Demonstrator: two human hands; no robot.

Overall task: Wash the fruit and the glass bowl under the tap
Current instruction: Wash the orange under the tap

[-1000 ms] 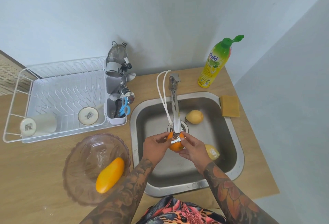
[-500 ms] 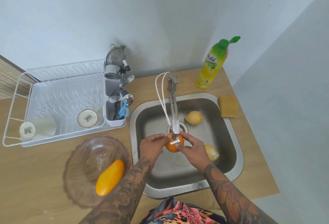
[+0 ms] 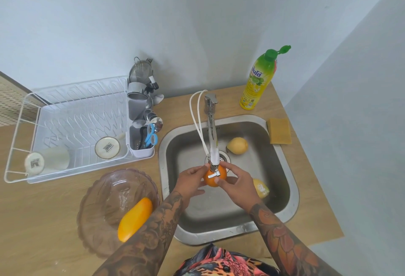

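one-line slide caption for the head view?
Both hands hold an orange under the tap over the sink.

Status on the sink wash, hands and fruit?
Left hand and right hand both grip the orange under the tap. Two yellow fruits wait in the sink. Nothing in the way.

Orange under tap; glass bowl, perhaps wet, holds mango.
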